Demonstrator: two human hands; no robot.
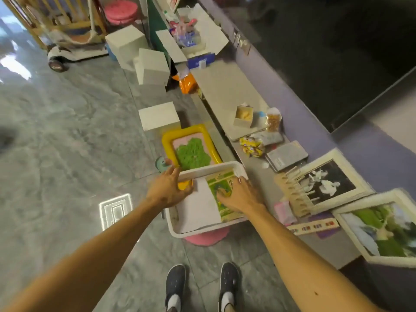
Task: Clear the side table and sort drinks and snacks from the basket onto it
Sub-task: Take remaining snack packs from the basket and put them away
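White tray [186,174] | left hand [167,191] grips rim | right hand [242,195] flat inside

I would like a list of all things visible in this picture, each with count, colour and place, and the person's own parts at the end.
white tray: 1, white, under both hands, on a pink stool
green booklet: 1, green and yellow, inside the tray
white sheet: 1, white, inside the tray
yellow tray: 1, yellow rim, green mass inside, floor beyond the white tray
white boxes: several, white, floor further away
framed pictures: 2, pale frames, ledge at right
snack packet: 1, yellow, ledge
orange bag: 1, orange, by the grey board
shoes: 2, dark, bottom
left hand: 1, on the tray's left rim
right hand: 1, on the booklet
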